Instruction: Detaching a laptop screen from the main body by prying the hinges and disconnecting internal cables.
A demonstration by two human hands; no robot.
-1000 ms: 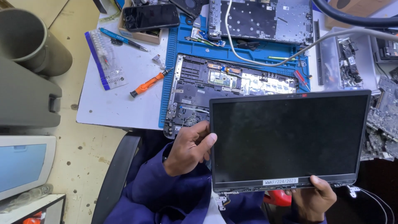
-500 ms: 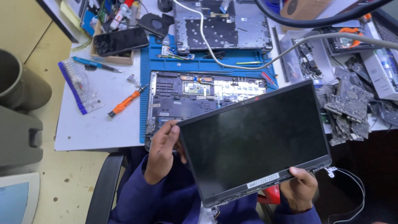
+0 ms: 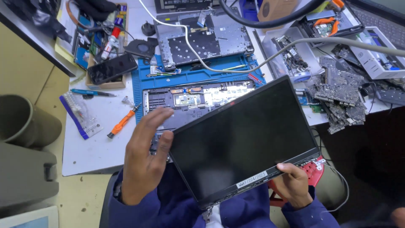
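A: What is being handled here?

B: A dark laptop screen panel (image 3: 244, 141) is being held tilted above the person's lap, its upper edge hanging over the opened laptop base (image 3: 185, 101) on the blue mat (image 3: 141, 84). The left hand (image 3: 145, 162) is pressing flat against the panel's left edge, fingers spread wide rather than wrapped around it. The right hand (image 3: 293, 183) is pinching the lower edge, its grip closed on the panel beside the white label strip (image 3: 252, 179).

A: What could be going wrong from here?

B: I judge the flat left palm is giving little hold, so the panel may be slipping sideways. A corner could be knocking the exposed board of the base, and the pinch could be stressing the thin panel.

A: And around it?

B: An orange screwdriver (image 3: 122, 122) is lying on the white table (image 3: 97, 147), near a blue pen (image 3: 90, 93) and a dark phone (image 3: 112, 68). A second gutted laptop shell (image 3: 202, 42) is sitting further back, and loose circuit boards (image 3: 339, 99) are piling up at the right. Grey bins (image 3: 25, 122) are standing on the yellowish floor (image 3: 25, 71) to the left.
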